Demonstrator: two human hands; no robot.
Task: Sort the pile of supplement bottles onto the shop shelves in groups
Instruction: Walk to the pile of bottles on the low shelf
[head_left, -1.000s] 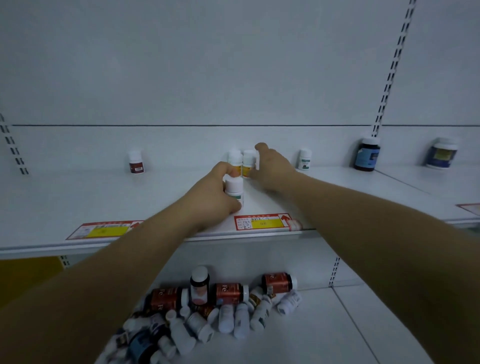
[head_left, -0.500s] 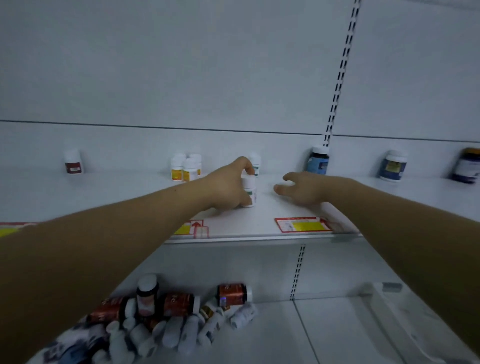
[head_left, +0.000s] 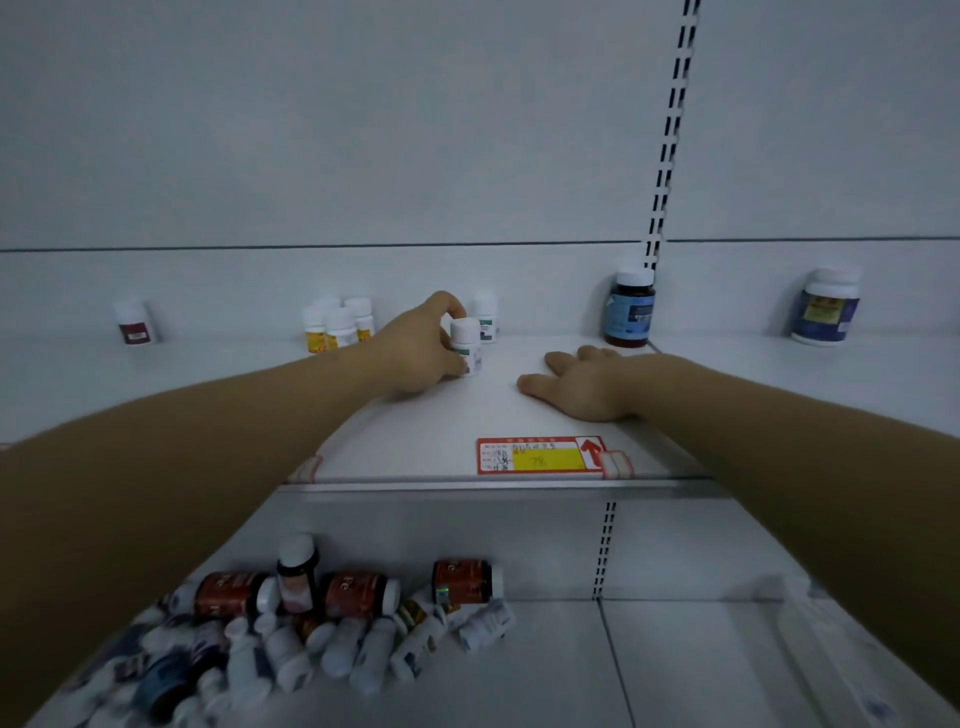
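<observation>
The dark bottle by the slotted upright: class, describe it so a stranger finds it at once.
On the upper shelf, follow the back wall to the black slotted upright. At its foot stands the dark bottle, white-capped with a pale blue label; its neighbours have white bodies.

The left hand (head_left: 415, 353) grips a white bottle (head_left: 466, 345) held upright on the upper shelf (head_left: 415, 441), thumb and fingers curled round it. Just behind, at that bottle's 1 o'clock, stands a second white bottle (head_left: 485, 317). At its 4 o'clock the right hand (head_left: 576, 382) rests palm-down on the shelf, fingers spread. Along the shelf's back, yellow bottles (head_left: 337, 327) cluster at the held bottle's 9 o'clock, with a red-label bottle (head_left: 135, 322) farther that way. A brown bottle (head_left: 629, 306) and a blue bottle (head_left: 826, 306) stand toward 3 o'clock. A price tag (head_left: 540, 456) lies at the right hand's 6 o'clock. On the lower shelf (head_left: 701, 675), at the view's 7 o'clock, lies the pile (head_left: 332, 623), its bottles mostly on their sides.
</observation>
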